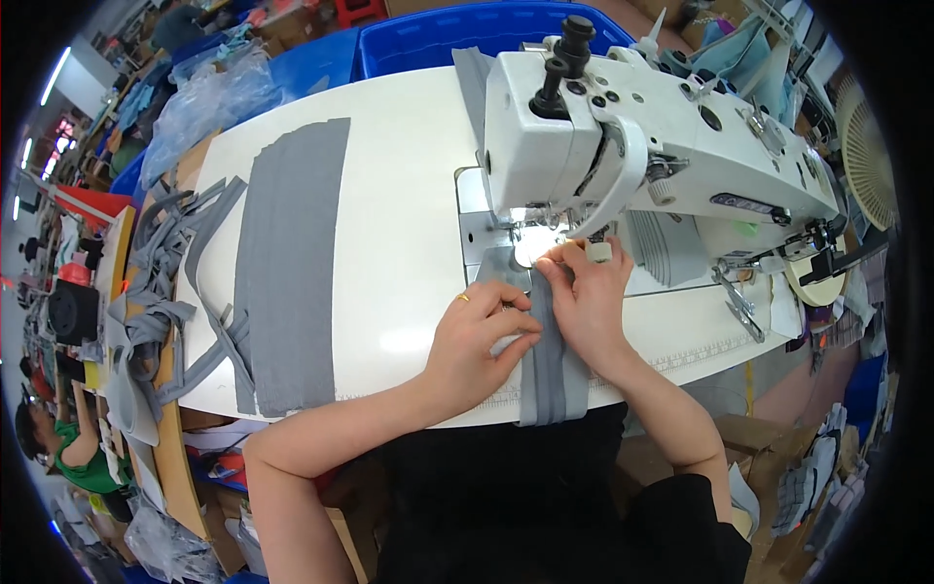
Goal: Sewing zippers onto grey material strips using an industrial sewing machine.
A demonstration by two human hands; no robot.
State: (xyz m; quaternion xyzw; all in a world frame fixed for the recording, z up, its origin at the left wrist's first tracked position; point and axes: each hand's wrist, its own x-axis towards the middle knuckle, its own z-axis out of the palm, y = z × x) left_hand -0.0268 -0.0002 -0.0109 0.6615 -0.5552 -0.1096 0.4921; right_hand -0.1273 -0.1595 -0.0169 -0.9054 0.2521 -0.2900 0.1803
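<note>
A white industrial sewing machine (681,136) stands over the table, its lamp lighting the needle area. A grey fabric strip (551,389) runs from under the presser foot toward me and hangs over the table's front edge. My right hand (591,297) is closed on the strip close to the needle, thumb and fingers pinching its right side. Left of the strip, my left hand (482,336) has its fingers curled with thumb and fingertips nearly together; what lies between them is hard to see. A ring is on one left finger.
Grey cut strips (290,273) lie stacked on the left, beside tangled fabric scraps (161,292). Layered grey pieces (669,248) sit beneath the machine arm, near metal snips (744,311). Behind are a blue bin (418,44) and, at right, a fan (866,146). A person in green (88,457) works far left.
</note>
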